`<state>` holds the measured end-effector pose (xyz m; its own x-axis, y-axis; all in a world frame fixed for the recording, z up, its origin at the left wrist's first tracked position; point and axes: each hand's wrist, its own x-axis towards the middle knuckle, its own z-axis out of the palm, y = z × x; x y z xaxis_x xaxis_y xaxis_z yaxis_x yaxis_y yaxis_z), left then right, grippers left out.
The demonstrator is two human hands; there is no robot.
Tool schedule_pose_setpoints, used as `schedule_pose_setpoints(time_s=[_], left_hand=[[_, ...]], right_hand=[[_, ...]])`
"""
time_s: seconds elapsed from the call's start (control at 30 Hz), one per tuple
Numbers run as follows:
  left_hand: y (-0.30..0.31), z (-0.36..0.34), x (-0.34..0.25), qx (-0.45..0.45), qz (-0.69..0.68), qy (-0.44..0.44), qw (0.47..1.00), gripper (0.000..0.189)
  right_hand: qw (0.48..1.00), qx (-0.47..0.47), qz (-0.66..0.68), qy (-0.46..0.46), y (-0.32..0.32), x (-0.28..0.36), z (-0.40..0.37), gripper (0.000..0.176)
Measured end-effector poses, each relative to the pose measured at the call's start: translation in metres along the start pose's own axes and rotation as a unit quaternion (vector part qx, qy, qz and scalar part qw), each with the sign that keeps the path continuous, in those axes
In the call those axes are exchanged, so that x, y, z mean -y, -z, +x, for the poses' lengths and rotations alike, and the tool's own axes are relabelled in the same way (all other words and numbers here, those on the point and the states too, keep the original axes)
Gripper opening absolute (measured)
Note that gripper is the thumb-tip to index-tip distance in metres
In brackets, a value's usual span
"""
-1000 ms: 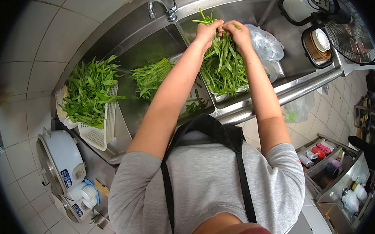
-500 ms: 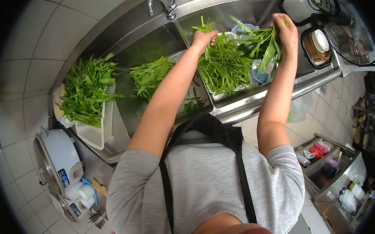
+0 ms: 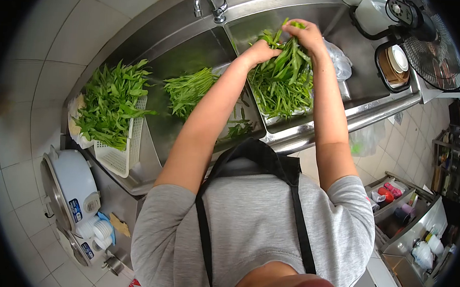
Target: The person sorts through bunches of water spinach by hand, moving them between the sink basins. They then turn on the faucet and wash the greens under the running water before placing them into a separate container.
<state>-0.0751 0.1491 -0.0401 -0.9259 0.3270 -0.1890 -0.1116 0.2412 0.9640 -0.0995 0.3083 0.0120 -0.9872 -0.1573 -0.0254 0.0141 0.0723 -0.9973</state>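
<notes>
Over the right sink basin, my right hand (image 3: 307,36) is closed round a bunch of water spinach (image 3: 295,61), whose long leaves hang down below the fingers. Close by on its left, my left hand (image 3: 263,53) has its fingers closed on stems of the same greens; the fingertips are partly hidden among them. Beneath both hands lies a thick heap of water spinach (image 3: 279,94), in a light container that shows only at its edge. A second bundle of stems (image 3: 191,87) rests in the left basin.
At far left, more leafy greens (image 3: 110,103) fill a white perforated basket (image 3: 116,158). A faucet (image 3: 211,8) stands behind the basins. Clear plastic bags (image 3: 338,61) lie right of the heap. A fan (image 3: 435,50) and a caddy with plates (image 3: 395,58) occupy the right end.
My right hand has moved left with its bunch, from beside the plastic bags to over the heap. My left hand has shifted slightly right, and the hands are now close together.
</notes>
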Motion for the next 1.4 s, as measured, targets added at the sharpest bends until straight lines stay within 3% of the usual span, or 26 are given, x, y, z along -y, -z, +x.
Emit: schedule_pose_setpoints(time_s=[0.07,0.13,0.17,0.2,0.27,0.33,0.4,0.43,0.47,0.57,0.63,0.7,0.8,0.87,0.97,1.03,1.07,1.13,1.2,1.27,1.33,1.4], left_hand=[[0.008,0.008,0.025,0.004,0.02,-0.017,1.0,0.041],[0.012,0.011,0.034,0.065,0.231,0.077,0.968,0.053],[0.008,0.014,0.038,0.059,0.371,0.089,0.922,0.063],[0.005,0.006,0.014,0.146,0.433,0.152,0.877,0.065],[0.002,0.003,-0.006,0.218,0.537,0.141,0.803,0.081],[0.004,0.004,-0.031,0.211,0.489,0.094,0.841,0.087],[0.001,0.017,-0.054,0.147,0.444,0.049,0.882,0.078],[0.002,0.024,-0.056,0.125,0.357,0.013,0.926,0.068],[-0.002,0.027,-0.055,0.079,0.304,-0.081,0.946,0.051],[-0.008,0.03,-0.061,0.044,0.251,-0.076,0.964,0.04],[-0.008,0.032,-0.055,-0.026,0.199,-0.083,0.976,0.034],[-0.007,0.032,-0.052,-0.052,0.172,-0.07,0.981,0.032],[-0.008,0.024,-0.057,-0.09,0.143,-0.052,0.984,0.029],[-0.01,0.021,-0.06,-0.117,0.135,-0.019,0.984,0.027],[-0.011,0.02,-0.059,-0.128,0.03,-0.01,0.991,0.025],[-0.007,0.022,-0.053,-0.11,-0.043,-0.016,0.993,0.025],[-0.006,0.022,-0.049,-0.091,-0.115,-0.025,0.989,0.025],[-0.007,0.016,-0.053,-0.079,-0.115,-0.019,0.99,0.026],[-0.01,0.015,-0.05,-0.049,-0.193,-0.031,0.98,0.025],[-0.014,0.015,-0.047,-0.047,-0.221,-0.011,0.974,0.025],[-0.016,0.016,-0.038,-0.07,-0.359,0.011,0.93,0.025],[-0.005,0.019,-0.027,-0.066,-0.351,0.026,0.934,0.026]], right_hand=[[0.999,-0.028,0.03,-0.009,0.018,0.005,0.005,0.015],[0.998,-0.034,0.06,0.01,0.035,0.012,0.005,0.017],[0.998,-0.03,0.056,0.023,0.043,0.015,0.004,0.017],[0.998,-0.027,0.052,0.037,0.051,0.017,0.005,0.016],[0.999,-0.006,0.028,0.026,0.063,0.021,-0.001,0.015],[0.998,0.022,-0.02,0.046,0.064,0.022,-0.005,0.015],[0.995,0.05,-0.079,0.027,0.066,0.022,-0.009,0.016],[0.991,0.079,-0.107,0.034,0.065,0.015,-0.006,0.016],[0.984,0.108,-0.134,0.042,0.064,0.009,-0.004,0.016],[0.993,0.066,-0.079,0.054,0.054,-0.001,-0.005,0.017],[0.996,0.026,-0.055,0.059,0.053,-0.001,-0.013,0.017],[0.985,-0.011,-0.163,0.055,0.055,-0.002,-0.022,0.017],[0.951,0.031,-0.3,0.063,0.032,-0.018,-0.034,0.023],[0.943,-0.041,-0.329,0.0,0.017,-0.021,-0.037,0.025],[0.958,-0.069,-0.279,-0.008,0.01,-0.024,-0.035,0.024],[0.96,-0.102,-0.239,0.105,0.008,-0.031,-0.031,0.023],[0.961,-0.099,-0.239,0.1,0.009,-0.034,-0.031,0.023],[0.985,-0.107,-0.117,0.063,0.014,-0.043,-0.023,0.019],[0.99,-0.11,0.082,0.044,0.014,-0.046,-0.023,0.015],[0.983,-0.111,0.144,0.035,0.015,-0.039,-0.026,0.012],[0.97,-0.147,0.189,0.03,0.028,-0.036,-0.029,0.01],[0.956,-0.183,0.225,0.043,0.054,-0.035,-0.033,0.011]])
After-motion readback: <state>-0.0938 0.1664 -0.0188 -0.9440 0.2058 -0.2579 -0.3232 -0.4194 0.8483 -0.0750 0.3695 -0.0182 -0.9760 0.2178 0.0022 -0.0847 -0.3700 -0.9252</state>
